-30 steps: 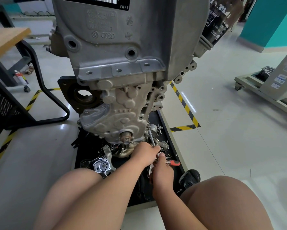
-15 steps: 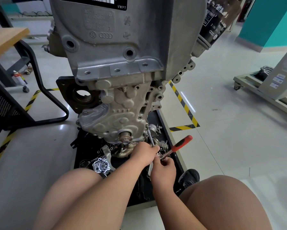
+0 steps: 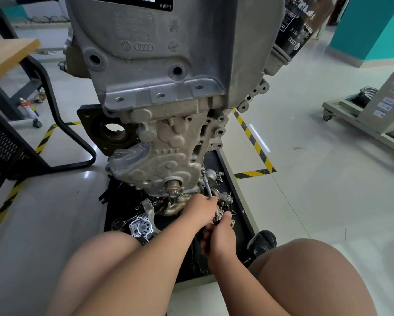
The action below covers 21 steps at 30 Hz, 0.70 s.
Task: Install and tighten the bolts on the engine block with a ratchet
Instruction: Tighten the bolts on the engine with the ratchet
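A grey engine block [image 3: 168, 87] stands upright on a black stand tray [image 3: 241, 215] in front of me. A thin steel extension bar [image 3: 207, 185] runs from the block's lower right corner down to my hands. My left hand [image 3: 200, 207] is closed around the bar's lower end at the ratchet head. Just below it, my right hand [image 3: 218, 233] is closed over the ratchet handle, which is hidden under the fingers. The bolt at the bar's tip is too small to make out.
Loose engine parts lie in the tray, among them a silver pump housing [image 3: 141, 228]. My knees flank the tray. A black-framed bench [image 3: 11, 58] stands at the left, a wheeled cart [image 3: 362, 115] at the right. Yellow-black tape [image 3: 253, 142] marks the floor.
The ratchet's red handle swung up to the right half a second ago and has come back down, now hidden under my right hand. My left hand has stayed on the bar.
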Motion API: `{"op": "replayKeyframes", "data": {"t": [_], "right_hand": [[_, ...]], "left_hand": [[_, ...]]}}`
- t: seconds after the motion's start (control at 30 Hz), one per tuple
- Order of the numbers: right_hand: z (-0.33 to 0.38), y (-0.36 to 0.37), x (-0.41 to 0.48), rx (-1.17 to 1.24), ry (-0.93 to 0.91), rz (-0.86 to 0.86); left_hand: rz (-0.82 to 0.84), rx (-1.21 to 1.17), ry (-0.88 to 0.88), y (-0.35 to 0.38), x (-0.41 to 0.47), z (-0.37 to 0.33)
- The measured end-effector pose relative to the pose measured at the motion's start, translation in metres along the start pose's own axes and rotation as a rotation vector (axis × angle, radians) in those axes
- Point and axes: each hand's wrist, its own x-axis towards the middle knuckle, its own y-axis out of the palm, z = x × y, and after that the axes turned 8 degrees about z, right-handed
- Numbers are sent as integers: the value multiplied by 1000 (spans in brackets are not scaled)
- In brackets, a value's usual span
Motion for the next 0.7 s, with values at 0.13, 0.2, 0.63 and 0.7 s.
{"op": "replayKeyframes", "data": {"t": [0.13,0.2,0.63,0.7], "right_hand": [[-2,-1,2,-84,-61,-30],[-2,-1,2,-134,-120,-53],[-2,-8,-1,-529,-467,-186],[-2,-8,0,-536,-503,-177]], "left_hand": [[-25,33,-1,-1,-1,1],[-30,39,-6,-2,-1,2],[-16,-90,-32,-2,3,1],[-19,-80,-35,-3,2,1]]}}
